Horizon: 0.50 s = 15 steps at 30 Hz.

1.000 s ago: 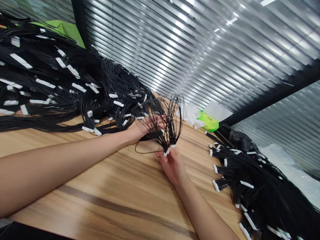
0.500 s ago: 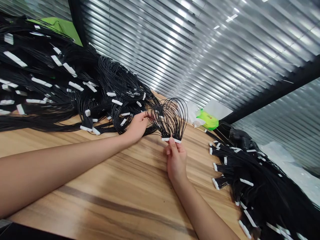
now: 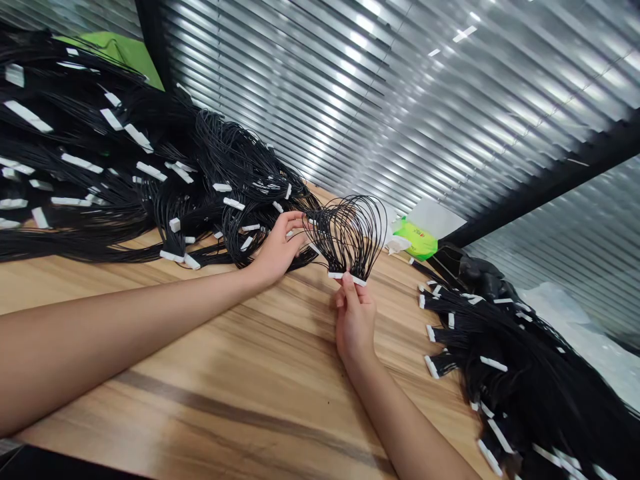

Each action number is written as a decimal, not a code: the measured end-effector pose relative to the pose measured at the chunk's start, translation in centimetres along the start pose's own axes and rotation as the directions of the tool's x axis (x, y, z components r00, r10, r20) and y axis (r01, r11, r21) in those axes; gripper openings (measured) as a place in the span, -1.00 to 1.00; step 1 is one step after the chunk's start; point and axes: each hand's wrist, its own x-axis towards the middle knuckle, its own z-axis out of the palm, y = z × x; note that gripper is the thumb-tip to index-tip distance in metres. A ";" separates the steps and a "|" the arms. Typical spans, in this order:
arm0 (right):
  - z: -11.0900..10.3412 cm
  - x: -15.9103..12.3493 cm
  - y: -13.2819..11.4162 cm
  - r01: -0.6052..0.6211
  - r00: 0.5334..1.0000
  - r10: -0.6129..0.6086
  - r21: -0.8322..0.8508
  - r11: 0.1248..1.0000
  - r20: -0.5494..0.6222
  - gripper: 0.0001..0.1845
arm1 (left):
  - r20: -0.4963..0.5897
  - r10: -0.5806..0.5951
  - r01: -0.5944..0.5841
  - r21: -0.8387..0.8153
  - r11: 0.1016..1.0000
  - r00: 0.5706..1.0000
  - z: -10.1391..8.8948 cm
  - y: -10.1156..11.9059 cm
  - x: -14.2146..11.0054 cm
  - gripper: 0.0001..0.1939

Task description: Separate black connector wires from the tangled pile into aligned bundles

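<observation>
In the head view, my right hand pinches the white connector of a black wire harness between thumb and fingers. A second white connector sits beside it at my thumb, partly covered by the fingertips. From both, thin black wires fan up into a rounded loop above the hand. My left hand is at the left side of this loop, fingers stretched out and apart, their tips partly behind the wires. Another white connector shows just right of the left fingers.
A large heap of black harnesses covers the left of the wooden table. A second pile lies at the right, its white connector ends facing inward. Behind are a green tissue packet and a corrugated metal wall.
The wire loop has spread wider to the right, and my right hand has shifted slightly right with the connectors. My left fingers have loosened and straightened beside the wires.
</observation>
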 end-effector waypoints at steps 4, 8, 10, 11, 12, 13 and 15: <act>0.1 0.0 -0.1 0.004 1.000 -0.004 0.010 1.000 -0.007 -0.64 | 0.068 0.170 -0.183 0.285 0.941 0.983 -0.3 -0.3 -0.2 -0.65; 0.1 0.0 -0.2 0.005 1.000 -0.004 0.017 1.000 -0.025 -0.65 | 0.221 0.275 -0.350 0.485 0.802 0.936 -0.4 0.6 -0.8 -0.84; 0.1 0.0 -0.2 0.001 0.999 0.000 0.019 1.000 -0.035 -0.65 | 0.268 0.243 -0.350 0.496 0.795 0.932 -0.3 1.1 -1.2 -0.93; 0.1 0.0 -0.2 0.001 0.999 -0.001 0.016 1.000 -0.038 -0.65 | 0.281 0.222 -0.337 0.482 0.809 0.934 -0.3 1.4 -1.5 -0.92; 0.1 0.0 -0.2 0.003 0.999 -0.003 0.010 1.000 -0.040 -0.66 | 0.288 0.201 -0.319 0.459 0.829 0.936 -0.2 1.5 -1.7 -0.91; 0.1 0.0 -0.2 0.005 0.999 -0.005 0.005 1.000 -0.040 -0.66 | 0.293 0.180 -0.298 0.432 0.851 0.939 -0.1 1.6 -1.9 -0.90; 0.1 0.0 -0.2 0.009 0.999 -0.009 0.002 1.000 -0.041 -0.66 | 0.301 0.148 -0.264 0.391 0.882 0.942 -0.1 1.7 -2.2 -0.87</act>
